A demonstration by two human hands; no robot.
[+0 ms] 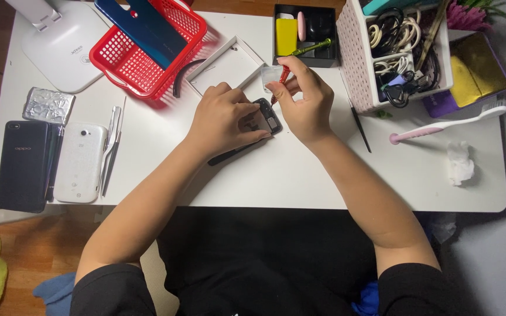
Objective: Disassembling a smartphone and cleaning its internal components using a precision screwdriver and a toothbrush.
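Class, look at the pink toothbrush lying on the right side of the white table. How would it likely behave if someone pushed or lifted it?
The toothbrush looks slim and plastic, so probably light and stiff. Lying flat on the smooth table, it would likely slide or swivel rather than tip. Its rounded handle might rock slightly; the bristle head should stop a full roll.

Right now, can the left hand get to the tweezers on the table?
Probably yes. The tweezers lie in the open beside the white phone, nothing on top. But the left hand is busy holding the opened phone.
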